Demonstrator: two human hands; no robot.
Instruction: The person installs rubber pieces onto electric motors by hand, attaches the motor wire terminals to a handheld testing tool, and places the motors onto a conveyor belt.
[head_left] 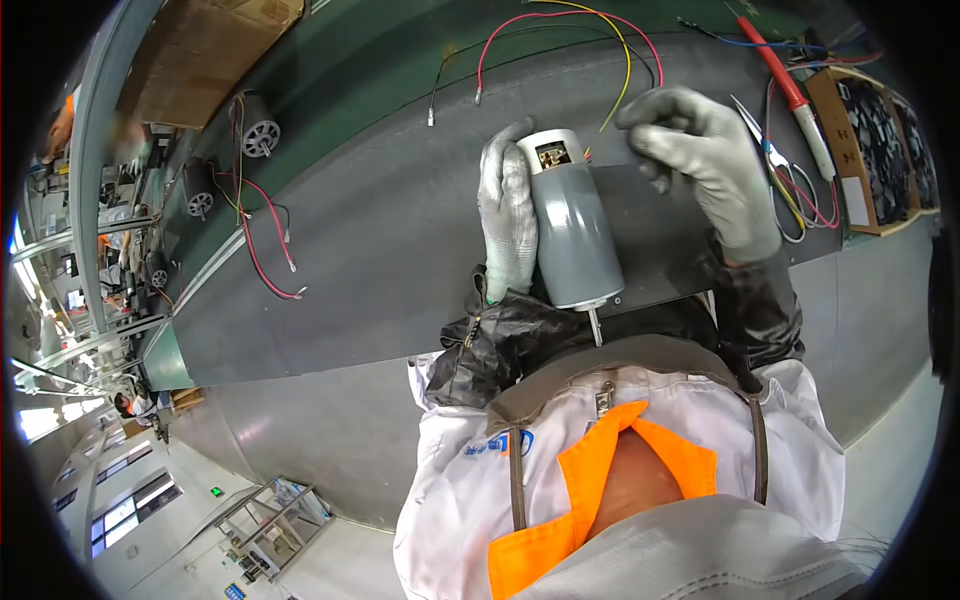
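Observation:
My left hand (508,215), in a grey-coated work glove, is closed against the side of a grey cylindrical electric motor (578,235). The motor lies on the bench with its shaft towards my body. At its far end is a white cap (553,152) with an opening that shows brass-coloured parts, and short coloured wire ends stick out beside it. My right hand (700,160), gloved too, hovers right of the cap. Its fingers are curled but apart, with nothing visible between them. A yellow wire (627,75) ends close to its fingertips.
Red and black wires (483,75) lie beyond the motor. To the right are scissors (775,155), a red-and-white tool (790,90) and a cardboard box of dark parts (865,150). More motors (260,130) with leads stand at left, near a large carton (205,60).

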